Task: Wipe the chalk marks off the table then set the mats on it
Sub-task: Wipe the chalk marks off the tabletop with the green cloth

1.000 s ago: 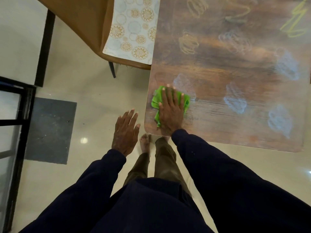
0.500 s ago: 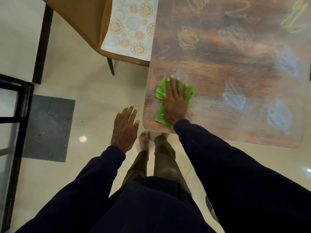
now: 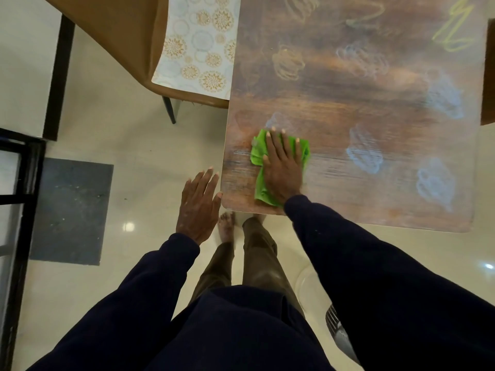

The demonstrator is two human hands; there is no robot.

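A brown wooden table (image 3: 348,108) carries several chalk scribbles (image 3: 364,153) in pale blue, orange and yellow. My right hand (image 3: 281,167) lies flat with straight fingers on a green cloth (image 3: 259,188), pressing it onto the table's near left corner. A faint blue smear shows just beyond my fingertips. My left hand (image 3: 199,204) hovers open beside the table's left edge, its thumb at the corner. A patterned mat (image 3: 198,44) with gold and blue circles lies on a brown chair seat to the left of the table.
The brown chair (image 3: 128,33) stands close against the table's left side on black legs. A dark grey floor mat (image 3: 71,210) lies on the pale tiled floor at the left, next to a black metal frame (image 3: 24,199). My legs stand at the table's near edge.
My right hand slid the green cloth away from me and a little to the right over the blue smear. My left hand drifted closer to the table corner.
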